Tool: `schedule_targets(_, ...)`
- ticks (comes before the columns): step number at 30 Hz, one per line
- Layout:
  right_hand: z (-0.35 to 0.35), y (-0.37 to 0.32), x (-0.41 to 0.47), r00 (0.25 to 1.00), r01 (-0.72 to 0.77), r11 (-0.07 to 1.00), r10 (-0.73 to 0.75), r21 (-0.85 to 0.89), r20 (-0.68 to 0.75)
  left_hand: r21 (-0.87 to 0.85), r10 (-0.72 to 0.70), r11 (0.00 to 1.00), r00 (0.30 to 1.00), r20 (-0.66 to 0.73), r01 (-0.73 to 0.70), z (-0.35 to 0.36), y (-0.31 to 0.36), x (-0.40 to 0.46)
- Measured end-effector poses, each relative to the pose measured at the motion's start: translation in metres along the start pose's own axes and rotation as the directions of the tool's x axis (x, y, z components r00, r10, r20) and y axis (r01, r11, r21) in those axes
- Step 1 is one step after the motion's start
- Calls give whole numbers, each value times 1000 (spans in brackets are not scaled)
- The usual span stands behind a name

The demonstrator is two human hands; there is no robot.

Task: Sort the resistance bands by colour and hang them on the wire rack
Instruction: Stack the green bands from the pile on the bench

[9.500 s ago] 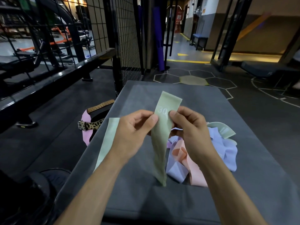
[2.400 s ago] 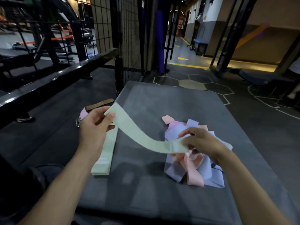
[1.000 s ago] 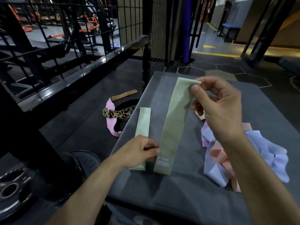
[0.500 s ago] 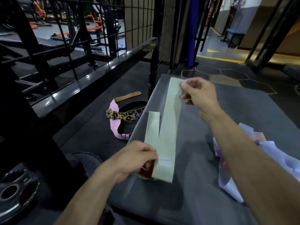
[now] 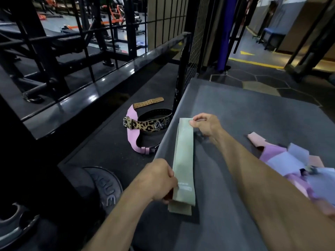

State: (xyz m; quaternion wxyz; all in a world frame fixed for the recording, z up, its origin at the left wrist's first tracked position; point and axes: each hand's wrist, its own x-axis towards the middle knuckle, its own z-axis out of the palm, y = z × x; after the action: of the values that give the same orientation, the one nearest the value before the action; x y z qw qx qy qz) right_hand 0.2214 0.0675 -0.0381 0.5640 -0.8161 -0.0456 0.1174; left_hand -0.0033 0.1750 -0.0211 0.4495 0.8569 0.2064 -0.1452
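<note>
A pale green resistance band (image 5: 184, 160) lies lengthwise near the left edge of the grey padded box (image 5: 253, 113), on top of a second green band (image 5: 179, 209) whose near end sticks out below it. My right hand (image 5: 206, 125) pinches the top band's far end. My left hand (image 5: 159, 182) grips the near end of the green bands at their left edge. A loose heap of purple, lilac and pink bands (image 5: 293, 165) lies at the box's right side, past my right forearm.
On the dark floor left of the box lie a leopard-print and pink lifting belt (image 5: 145, 127) and a black weight plate (image 5: 103, 189). A black wire mesh panel (image 5: 196, 38) rises behind the box's far left corner. Black rails and gym machines fill the left.
The green band I held beside the first one now lies on top of it. My right hand has come nearer and lower with its far end; the view has shifted left.
</note>
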Motion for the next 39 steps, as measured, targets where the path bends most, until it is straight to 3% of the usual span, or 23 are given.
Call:
schedule_targets(12,18,24,12,997,52,983,-61,-175,-49,282,29,959,1000,9,-30,8,4,-1)
schedule_targets(25,10,10,6,999,-51,964,48,-261,-16,350,81,933,997,20,-82,7,-3,-1)
schedule_targets(27,12,-1,-3,999,-2,895,16,-445,28,368,94,926,996,6,-90,6,-4,0)
schedule_targets(31,32,-19,-21,995,84,603,-4,-793,102,433,75,901,994,-75,-36,7,3,-4)
schedule_targets(35,47,-22,-30,993,112,395,-19,-912,113,540,15,841,998,-63,22,15,16,-5)
schedule_targets(39,49,-29,-41,992,127,295,-33,-947,123,652,69,758,994,-80,0,27,24,-4)
